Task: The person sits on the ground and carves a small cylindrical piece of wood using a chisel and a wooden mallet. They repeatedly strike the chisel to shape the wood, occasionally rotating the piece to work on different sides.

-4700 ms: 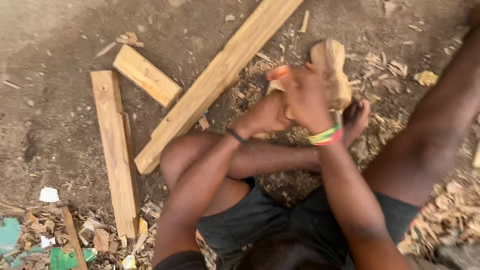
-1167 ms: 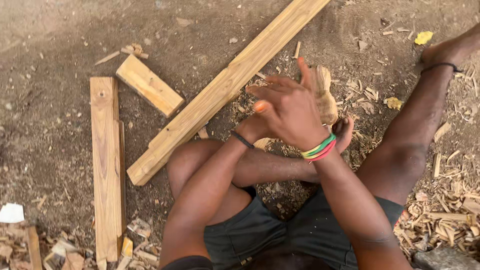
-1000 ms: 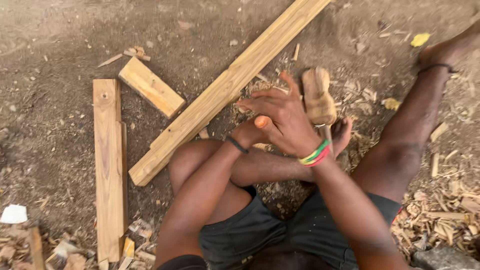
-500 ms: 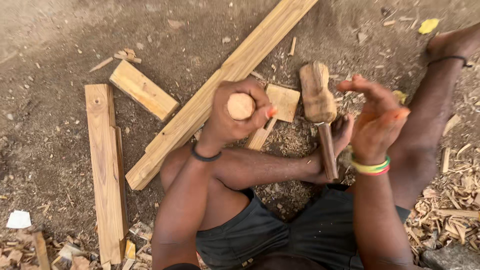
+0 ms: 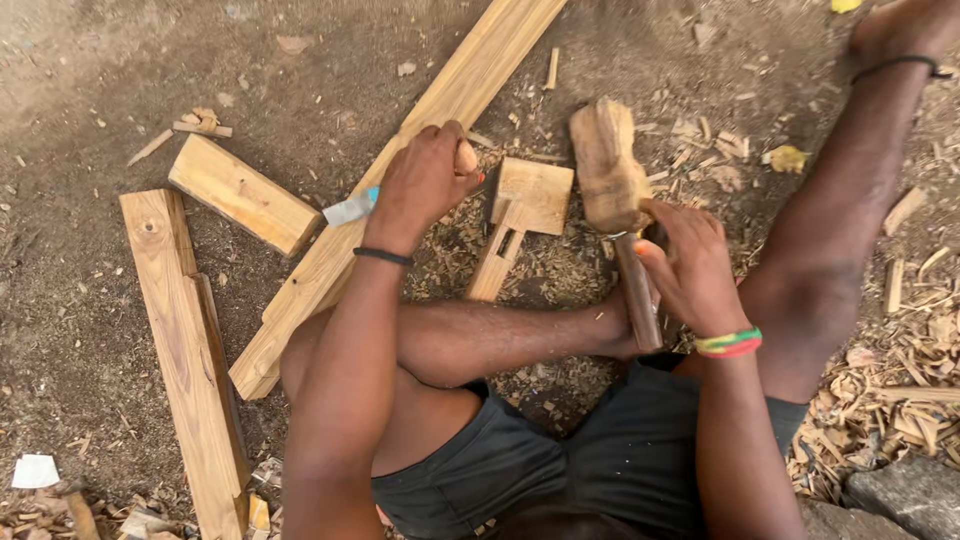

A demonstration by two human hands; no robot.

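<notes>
A person seated on bare, chip-strewn dirt ground (image 5: 90, 70) is working pale timber with two bare hands. At far left, a long flat knotted plank (image 5: 175, 330) is lying beside a short rectangular offcut block (image 5: 240, 195), well apart from the hands. The left hand (image 5: 425, 180) is closing in a full fist around a round-ended wooden-handled chisel (image 5: 352, 208), its grey blade poking out leftward over the long diagonal pale wooden beam (image 5: 400, 175) running from near left to far right. Just right of that fist, a small notched wooden workpiece (image 5: 520, 215) is resting on shavings, touched by neither hand. The right hand (image 5: 690, 270), fingers curled and thumb spread, is closing on the dark shaft of a rough, worn wooden mallet (image 5: 610, 170), whose head is standing toward the far side.

Judging from this, the grip on the mallet wants to be settling firmly before any swing, and the chisel blade is pointing away from the legs, which is sound.

No containers are showing anywhere in the scene.
</notes>
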